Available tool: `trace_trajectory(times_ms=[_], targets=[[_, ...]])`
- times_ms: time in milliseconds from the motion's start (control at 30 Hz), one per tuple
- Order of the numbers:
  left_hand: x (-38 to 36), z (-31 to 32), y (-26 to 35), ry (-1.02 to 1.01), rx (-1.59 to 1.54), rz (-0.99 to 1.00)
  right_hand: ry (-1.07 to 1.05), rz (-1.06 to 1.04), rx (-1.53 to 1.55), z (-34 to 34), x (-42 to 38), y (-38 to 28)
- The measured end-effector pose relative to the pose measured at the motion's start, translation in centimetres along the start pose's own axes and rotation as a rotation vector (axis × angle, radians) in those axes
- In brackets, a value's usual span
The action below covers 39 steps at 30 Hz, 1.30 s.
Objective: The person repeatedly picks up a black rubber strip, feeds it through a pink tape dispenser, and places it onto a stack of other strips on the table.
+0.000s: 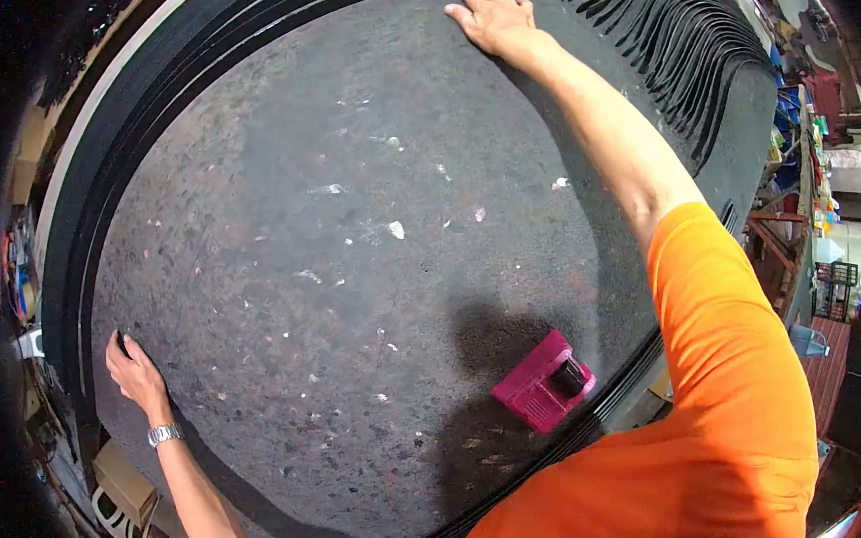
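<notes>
At the far left, black strips [67,281] run along the edge of the bench [351,254], a broad dark mottled surface flecked with small pale scraps. The person's left hand [136,371], with a metal watch [165,434] on the wrist, rests at that left edge; its fingers [120,344] curl down onto the innermost strip where it meets the surface, though whether they actually pinch it cannot be told. Below the wrist, off the bench, sits a brown box [123,480].

Further right, near the front edge, a pink tape dispenser [546,380] lies on the bench, well apart from both hands, with more black strips passing just beside it along the front rim.

At the top, right of centre, the right hand [494,17] lies palm down at the far edge, fingers spread and flat, holding nothing, touching the surface just beside the strips there. Its arm leads back to an orange sleeve [721,350]. At the top right, a stack of cut black strips [693,46] fans out over the bench.
</notes>
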<state>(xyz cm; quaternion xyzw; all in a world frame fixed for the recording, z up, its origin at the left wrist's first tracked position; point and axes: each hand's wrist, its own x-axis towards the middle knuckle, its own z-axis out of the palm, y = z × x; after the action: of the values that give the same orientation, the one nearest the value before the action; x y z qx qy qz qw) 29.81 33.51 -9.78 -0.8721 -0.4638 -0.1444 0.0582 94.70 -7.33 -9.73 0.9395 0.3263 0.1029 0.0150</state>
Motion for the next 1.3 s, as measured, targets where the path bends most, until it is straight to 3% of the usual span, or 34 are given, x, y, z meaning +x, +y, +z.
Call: trace_trajectory(times_ms=[100, 133, 200, 300, 333, 400, 567, 800, 900, 1033, 1067, 1200, 1300], targets=[[-0.1, 0.1, 0.2, 0.014, 0.024, -0.026, -0.092, 0.132, 0.023, -0.2, 2.6, 0.9], [0.1, 0.1, 0.2, 0.025, 0.03, -0.019, -0.131, 0.198, 0.201, 0.0, 3.2, 0.9], [0.0, 0.0, 0.6, 0.02, 0.039, -0.048, -0.149, 0.231, 0.239, 0.6, 4.4, 1.3], [0.1, -0.6, 1.5, 0.013, 0.033, -0.095, -0.048, 0.246, 0.103, 0.3, 2.9, -0.1], [0.2, -0.1, 0.6, 0.047, -0.015, -0.017, -0.081, 0.242, 0.092, -0.6, 2.6, -0.4], [-0.4, -2.9, 4.8, 0.047, -0.032, -0.121, -0.151, 0.302, 0.006, -3.0, -0.2, -2.6], [-0.6, -1.8, 4.1, 0.184, -0.056, -0.104, -0.027, 0.003, 0.01, 1.0, -7.4, -1.9], [-0.8, -0.5, 3.7, 0.22, -0.131, -0.192, -0.052, -0.013, 0.048, -1.5, -19.4, -7.7], [-0.9, -0.5, 3.7, 0.236, -0.16, -0.184, -0.072, 0.019, 0.044, -2.9, -20.8, -9.9], [-0.3, -1.8, 3.3, 0.091, -0.065, -0.094, -0.08, 0.049, 0.066, -4.1, -21.3, -11.1], [0.4, -2.6, 2.5, 0.008, -0.046, -0.035, -0.079, 0.05, 0.066, -4.2, -21.2, -11.0], [4.4, -4.1, -5.5, 0.222, 0.181, 0.083, -0.072, 0.045, 0.071, -4.6, -21.4, -11.2], [6.8, -4.4, -11.1, 0.119, 0.413, -0.021, -0.076, 0.042, 0.055, -4.5, -21.3, -11.0]])
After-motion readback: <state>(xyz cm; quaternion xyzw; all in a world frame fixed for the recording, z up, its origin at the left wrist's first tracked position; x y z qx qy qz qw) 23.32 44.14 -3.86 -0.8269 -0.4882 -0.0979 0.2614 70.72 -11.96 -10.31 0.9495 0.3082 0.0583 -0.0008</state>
